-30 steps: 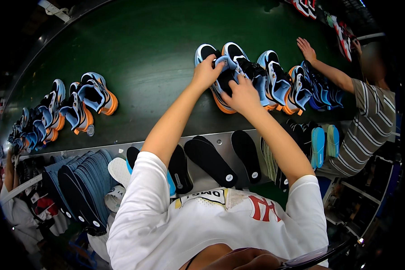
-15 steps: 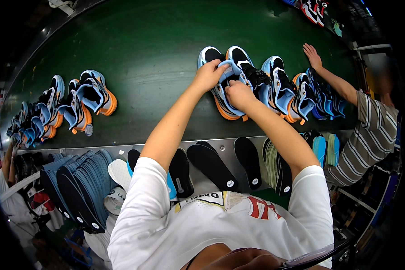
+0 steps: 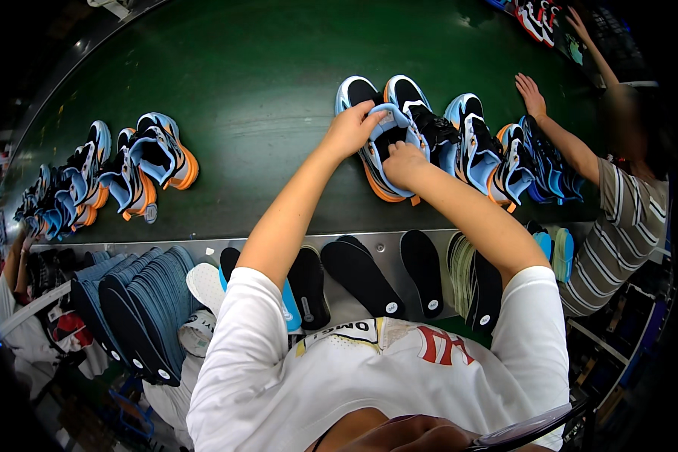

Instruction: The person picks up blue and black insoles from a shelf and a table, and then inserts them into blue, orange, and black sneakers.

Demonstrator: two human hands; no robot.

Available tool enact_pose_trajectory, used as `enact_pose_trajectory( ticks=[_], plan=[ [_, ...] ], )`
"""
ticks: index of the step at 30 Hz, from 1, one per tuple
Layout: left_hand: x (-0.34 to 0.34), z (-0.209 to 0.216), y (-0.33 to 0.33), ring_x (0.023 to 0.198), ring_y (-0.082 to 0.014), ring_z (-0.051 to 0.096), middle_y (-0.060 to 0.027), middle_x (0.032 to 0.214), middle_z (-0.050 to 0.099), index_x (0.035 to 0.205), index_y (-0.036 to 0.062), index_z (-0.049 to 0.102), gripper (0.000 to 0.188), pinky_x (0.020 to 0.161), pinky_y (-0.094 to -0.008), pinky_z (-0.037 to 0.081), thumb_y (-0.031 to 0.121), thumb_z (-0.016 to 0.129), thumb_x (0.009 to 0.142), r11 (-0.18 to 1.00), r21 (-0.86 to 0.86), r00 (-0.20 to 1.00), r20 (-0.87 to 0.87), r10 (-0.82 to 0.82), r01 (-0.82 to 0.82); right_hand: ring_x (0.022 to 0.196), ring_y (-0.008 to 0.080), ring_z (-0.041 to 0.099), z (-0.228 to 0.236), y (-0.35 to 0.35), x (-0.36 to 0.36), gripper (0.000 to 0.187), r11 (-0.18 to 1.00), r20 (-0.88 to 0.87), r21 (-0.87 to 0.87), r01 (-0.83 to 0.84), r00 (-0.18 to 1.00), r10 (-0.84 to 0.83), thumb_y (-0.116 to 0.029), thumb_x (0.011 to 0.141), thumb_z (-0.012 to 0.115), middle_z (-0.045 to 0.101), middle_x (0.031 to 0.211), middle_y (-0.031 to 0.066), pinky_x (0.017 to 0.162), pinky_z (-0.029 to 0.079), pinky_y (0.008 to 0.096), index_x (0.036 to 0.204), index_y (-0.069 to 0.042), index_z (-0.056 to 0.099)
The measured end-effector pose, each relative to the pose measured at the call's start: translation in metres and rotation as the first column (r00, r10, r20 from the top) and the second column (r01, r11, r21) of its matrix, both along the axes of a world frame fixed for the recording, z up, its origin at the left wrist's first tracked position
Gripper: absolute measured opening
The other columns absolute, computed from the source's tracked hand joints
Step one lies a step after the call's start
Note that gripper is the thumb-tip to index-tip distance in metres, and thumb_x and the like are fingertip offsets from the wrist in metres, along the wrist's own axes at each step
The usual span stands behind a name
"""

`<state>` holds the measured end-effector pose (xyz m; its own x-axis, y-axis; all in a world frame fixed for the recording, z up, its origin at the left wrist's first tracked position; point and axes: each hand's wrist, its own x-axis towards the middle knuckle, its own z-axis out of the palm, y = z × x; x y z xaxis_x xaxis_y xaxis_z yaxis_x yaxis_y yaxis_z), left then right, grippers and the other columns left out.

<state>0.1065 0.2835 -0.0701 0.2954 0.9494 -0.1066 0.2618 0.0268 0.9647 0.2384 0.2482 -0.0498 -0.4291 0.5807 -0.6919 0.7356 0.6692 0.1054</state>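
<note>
A sneaker [image 3: 385,185] in black, light blue and white with an orange sole stands on the green work surface, toe pointing away from me. My left hand [image 3: 352,129] pinches its light-blue tongue, pulling the collar wide. My right hand [image 3: 406,164] is curled at the opening, fingers dipping inside the dark interior; what they grip, if anything, is hidden. Touching this shoe on the right is a matching sneaker [image 3: 410,95].
More sneakers [image 3: 471,139] line up rightward, and others [image 3: 162,151] stand at left. Along the near ledge lie black insoles [image 3: 361,277] and stacked blue-grey insoles [image 3: 154,294]. A co-worker in a striped shirt [image 3: 618,226] reaches over the surface at right.
The view has shifted slightly. My left hand keeps its hold on the tongue, while my right hand has moved only a little at the opening. The co-worker's other arm now shows raised.
</note>
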Motion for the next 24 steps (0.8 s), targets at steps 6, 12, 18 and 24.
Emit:
enact_pose_trajectory(
  ticks=[6,12,18,24],
  plan=[
    [-0.001,0.0,-0.002,0.057,-0.0058,0.037,0.002,0.06,0.044,0.079,0.0051,0.053,0.018,0.05,-0.0216,0.033,0.023,0.051,0.081,1.0,-0.015,0.998,0.056,-0.01,0.011,0.094,0.0266,0.048,0.006,-0.001,-0.003,0.023,0.998,-0.025,0.06,-0.011,1.0,0.013,-0.013,0.074,0.047,0.049,0.106,0.013,0.074,0.04,0.0329,0.09,-0.003,0.061],
    [0.008,0.011,-0.016,0.055,-0.0136,0.045,-0.0073,0.063,0.05,0.085,0.0061,0.051,0.022,0.052,-0.0263,0.038,0.027,0.053,0.078,0.988,0.148,0.999,-0.026,0.041,-0.037,0.106,0.0226,0.044,0.0,0.016,-0.012,0.032,0.916,0.131,-0.4,-0.007,0.989,0.064,-0.011,0.064,0.05,0.052,0.107,0.0146,0.084,0.035,0.0361,0.094,-0.001,0.058],
    [0.008,0.014,-0.017,0.055,-0.0203,0.048,-0.012,0.064,0.051,0.085,0.0058,0.049,0.023,0.052,-0.0288,0.039,0.028,0.052,0.079,0.982,0.177,0.998,-0.015,0.063,-0.059,0.094,0.0259,0.05,-0.007,0.014,-0.007,0.026,0.952,-0.029,-0.215,-0.218,0.976,0.217,-0.012,0.062,0.059,0.057,0.096,0.0106,0.082,0.035,0.0298,0.087,-0.005,0.061],
    [0.025,0.006,-0.026,0.074,-0.0353,0.05,-0.0186,0.079,0.053,0.095,-0.0011,0.049,0.027,0.063,-0.0389,0.04,0.019,0.05,0.078,0.85,0.491,0.967,-0.053,0.25,-0.192,0.104,0.0268,0.043,-0.033,0.023,0.003,0.036,0.987,-0.422,-0.111,0.119,0.893,-0.155,-0.014,0.072,0.046,0.045,0.114,0.0137,0.087,0.033,0.0357,0.106,-0.003,0.05]
  ],
)
